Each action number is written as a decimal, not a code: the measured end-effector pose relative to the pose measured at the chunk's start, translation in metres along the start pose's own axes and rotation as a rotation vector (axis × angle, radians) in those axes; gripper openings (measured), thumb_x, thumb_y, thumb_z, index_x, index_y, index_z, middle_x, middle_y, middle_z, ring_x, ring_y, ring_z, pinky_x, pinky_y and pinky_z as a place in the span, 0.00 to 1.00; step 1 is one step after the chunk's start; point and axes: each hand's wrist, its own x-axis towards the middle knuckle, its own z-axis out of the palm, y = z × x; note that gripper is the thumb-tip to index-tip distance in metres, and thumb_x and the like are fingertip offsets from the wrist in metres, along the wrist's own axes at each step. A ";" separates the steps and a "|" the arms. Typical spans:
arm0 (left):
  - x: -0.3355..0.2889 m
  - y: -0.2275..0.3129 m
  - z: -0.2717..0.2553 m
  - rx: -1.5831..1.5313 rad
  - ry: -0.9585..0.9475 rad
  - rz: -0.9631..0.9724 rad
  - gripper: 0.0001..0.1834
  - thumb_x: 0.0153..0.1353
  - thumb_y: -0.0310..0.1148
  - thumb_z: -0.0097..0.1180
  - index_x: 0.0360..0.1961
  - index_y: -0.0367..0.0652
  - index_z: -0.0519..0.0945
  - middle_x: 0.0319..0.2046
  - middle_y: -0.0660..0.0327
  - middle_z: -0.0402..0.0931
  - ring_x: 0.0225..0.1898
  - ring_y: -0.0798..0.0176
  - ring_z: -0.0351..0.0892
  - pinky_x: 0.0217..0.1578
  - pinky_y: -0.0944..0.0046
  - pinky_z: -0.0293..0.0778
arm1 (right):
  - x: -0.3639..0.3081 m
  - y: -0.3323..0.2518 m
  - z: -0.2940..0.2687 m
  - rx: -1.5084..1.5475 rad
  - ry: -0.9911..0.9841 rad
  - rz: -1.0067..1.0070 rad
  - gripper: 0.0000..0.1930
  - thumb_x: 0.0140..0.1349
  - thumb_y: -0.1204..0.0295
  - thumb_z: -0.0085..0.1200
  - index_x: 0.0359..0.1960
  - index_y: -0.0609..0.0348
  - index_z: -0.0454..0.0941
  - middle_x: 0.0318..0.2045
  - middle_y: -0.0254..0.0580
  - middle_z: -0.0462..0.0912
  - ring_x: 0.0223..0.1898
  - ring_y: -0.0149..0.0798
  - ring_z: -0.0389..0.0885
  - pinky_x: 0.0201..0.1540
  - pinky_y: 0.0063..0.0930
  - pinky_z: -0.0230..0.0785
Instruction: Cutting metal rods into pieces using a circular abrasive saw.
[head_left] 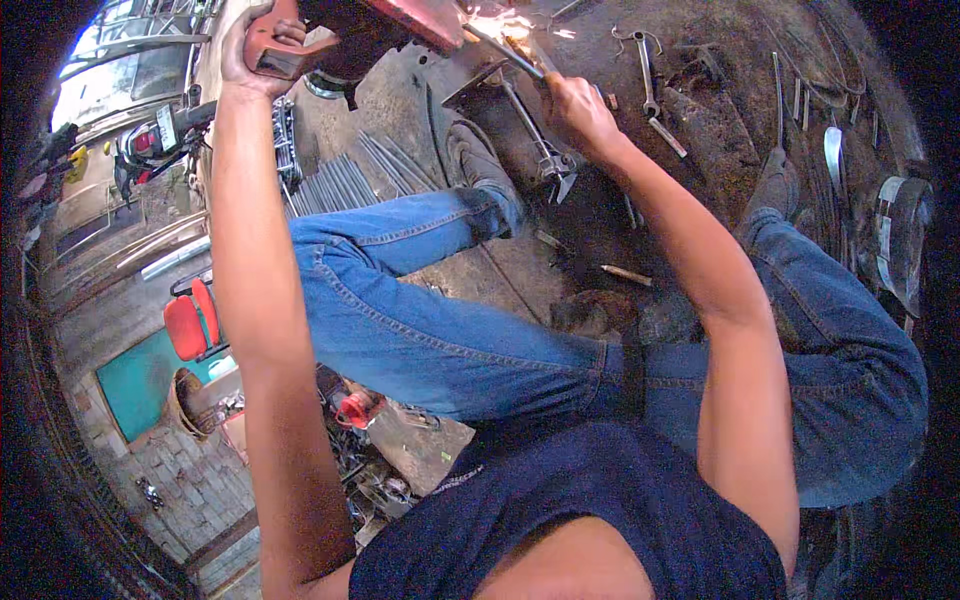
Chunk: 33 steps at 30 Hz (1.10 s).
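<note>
Your left hand (243, 62), top left, is closed round a red, loop-shaped hard handle (288, 58); fingers curled over it, no gap seen. Handle sits beside a dark machine body (345, 40) with a red metal guard (420, 14), partly cut off by the top edge. Your right hand (583, 115) grips a thin, straight grey metal bar (508, 52); fingers curled in, undersides hidden, so can't tell exactly how they wrap. Bar slants up-left from your fist, far end just by the guard's tip, where bright orange-white sparks (515, 22) fly. Exact contact point lost in glare.

Below the bar: a steel screw clamp (530, 122) with crossed metal pieces at its near end, on the brown, stained floor (600, 215). Right of your right hand, a long grey steel wrench (648, 78) lies on the floor. Left of your dark left shoe (475, 158), grey metal rods (335, 187) lie side by side. Your legs, in blue denim jeans (430, 335), are bent, knees wide apart.
</note>
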 end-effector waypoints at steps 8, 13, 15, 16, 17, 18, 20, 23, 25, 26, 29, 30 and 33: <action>-0.007 -0.003 0.008 0.086 -0.130 -0.037 0.12 0.56 0.34 0.46 0.36 0.37 0.63 0.24 0.62 0.61 0.22 0.70 0.65 0.22 0.74 0.68 | 0.002 -0.009 -0.008 -0.010 -0.079 0.094 0.10 0.49 0.75 0.43 0.34 0.64 0.68 0.27 0.63 0.74 0.33 0.63 0.73 0.34 0.50 0.64; -0.002 0.008 -0.006 0.066 0.014 0.022 0.13 0.56 0.35 0.44 0.37 0.36 0.62 0.24 0.61 0.62 0.22 0.69 0.65 0.22 0.73 0.69 | 0.002 -0.013 -0.009 0.011 -0.088 0.109 0.09 0.51 0.74 0.42 0.34 0.65 0.68 0.27 0.64 0.74 0.33 0.62 0.73 0.34 0.50 0.64; 0.011 0.019 -0.016 0.122 -0.130 -0.051 0.14 0.57 0.36 0.44 0.38 0.36 0.63 0.25 0.61 0.62 0.23 0.69 0.65 0.22 0.73 0.69 | 0.002 -0.013 -0.006 -0.002 -0.064 0.095 0.09 0.52 0.74 0.41 0.33 0.65 0.68 0.26 0.64 0.74 0.32 0.63 0.73 0.33 0.50 0.64; 0.015 0.023 -0.023 0.123 -0.130 -0.051 0.14 0.57 0.36 0.44 0.38 0.36 0.63 0.25 0.61 0.62 0.23 0.69 0.65 0.22 0.73 0.69 | 0.002 -0.013 -0.004 -0.026 -0.053 0.099 0.09 0.54 0.73 0.41 0.33 0.65 0.69 0.26 0.64 0.74 0.31 0.63 0.73 0.32 0.51 0.65; 0.018 0.027 -0.028 0.124 -0.124 -0.050 0.14 0.57 0.36 0.44 0.37 0.36 0.63 0.25 0.61 0.62 0.22 0.69 0.65 0.22 0.73 0.69 | 0.001 -0.012 -0.003 -0.016 -0.040 0.080 0.09 0.54 0.73 0.41 0.33 0.65 0.69 0.26 0.64 0.74 0.31 0.63 0.73 0.32 0.51 0.65; 0.021 0.030 -0.033 0.127 -0.119 -0.049 0.14 0.57 0.36 0.43 0.37 0.36 0.63 0.25 0.61 0.62 0.22 0.69 0.65 0.21 0.74 0.69 | 0.001 -0.011 -0.002 -0.011 -0.025 0.078 0.09 0.55 0.72 0.41 0.32 0.65 0.69 0.25 0.64 0.74 0.31 0.63 0.73 0.32 0.51 0.65; 0.023 0.032 -0.037 0.145 -0.126 -0.026 0.14 0.57 0.36 0.44 0.37 0.36 0.63 0.25 0.61 0.62 0.22 0.69 0.65 0.21 0.74 0.69 | 0.001 -0.011 -0.001 -0.005 -0.009 0.075 0.09 0.56 0.71 0.41 0.31 0.65 0.69 0.25 0.64 0.74 0.30 0.64 0.73 0.31 0.51 0.65; 0.019 0.026 -0.032 0.157 -0.128 -0.011 0.14 0.56 0.36 0.44 0.37 0.36 0.63 0.25 0.61 0.62 0.21 0.70 0.65 0.21 0.74 0.69 | 0.000 -0.010 0.001 -0.013 -0.013 0.088 0.08 0.55 0.71 0.43 0.31 0.65 0.69 0.25 0.65 0.74 0.30 0.64 0.73 0.32 0.51 0.65; 0.014 0.019 -0.025 0.153 -0.124 -0.019 0.14 0.56 0.36 0.44 0.37 0.36 0.64 0.24 0.61 0.62 0.21 0.70 0.65 0.21 0.74 0.69 | -0.001 -0.009 0.001 0.019 0.021 0.072 0.08 0.54 0.72 0.43 0.30 0.65 0.69 0.24 0.66 0.73 0.30 0.64 0.73 0.32 0.51 0.65; 0.011 0.014 -0.022 0.087 -0.141 -0.007 0.14 0.56 0.35 0.45 0.37 0.36 0.64 0.24 0.61 0.62 0.21 0.70 0.65 0.21 0.74 0.69 | -0.001 -0.009 0.002 0.026 0.017 0.080 0.08 0.54 0.72 0.43 0.30 0.65 0.69 0.24 0.66 0.73 0.30 0.64 0.73 0.32 0.51 0.65; 0.003 0.005 -0.012 0.052 -0.134 0.025 0.13 0.57 0.35 0.46 0.37 0.36 0.64 0.23 0.61 0.62 0.21 0.71 0.65 0.22 0.75 0.69 | -0.002 -0.007 0.002 0.022 0.045 0.037 0.07 0.54 0.73 0.42 0.30 0.65 0.69 0.24 0.66 0.73 0.31 0.64 0.73 0.32 0.51 0.65; 0.002 0.004 -0.008 0.067 -0.122 0.035 0.13 0.57 0.35 0.46 0.37 0.36 0.64 0.23 0.61 0.62 0.21 0.71 0.65 0.22 0.75 0.69 | -0.002 -0.006 0.002 0.031 0.024 0.045 0.07 0.54 0.73 0.42 0.30 0.65 0.69 0.24 0.66 0.73 0.30 0.64 0.73 0.32 0.51 0.65; 0.002 0.001 0.003 0.186 -0.107 0.019 0.12 0.57 0.34 0.46 0.36 0.36 0.65 0.23 0.61 0.62 0.21 0.70 0.65 0.22 0.75 0.69 | -0.002 -0.007 0.001 0.036 0.005 0.054 0.07 0.53 0.74 0.43 0.29 0.66 0.69 0.25 0.66 0.73 0.30 0.64 0.73 0.32 0.50 0.65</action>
